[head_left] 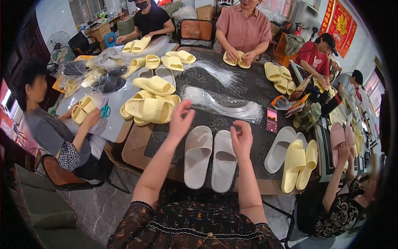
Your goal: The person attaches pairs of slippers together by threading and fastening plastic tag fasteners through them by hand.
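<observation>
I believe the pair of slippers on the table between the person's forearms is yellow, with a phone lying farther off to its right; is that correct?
Not quite: in the head view, the pair of slippers between the left forearm and right forearm is grey, not yellow. The phone does lie farther off to its right on the table.

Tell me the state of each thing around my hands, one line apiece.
Left hand: open, holding nothing.
Right hand: open, holding nothing.
Grey slippers between the forearms: side by side, soles down.
Yellow slippers by the left hand: piled up.
Clear strands: bundled, lying flat.
Phone: screen lit.
</observation>
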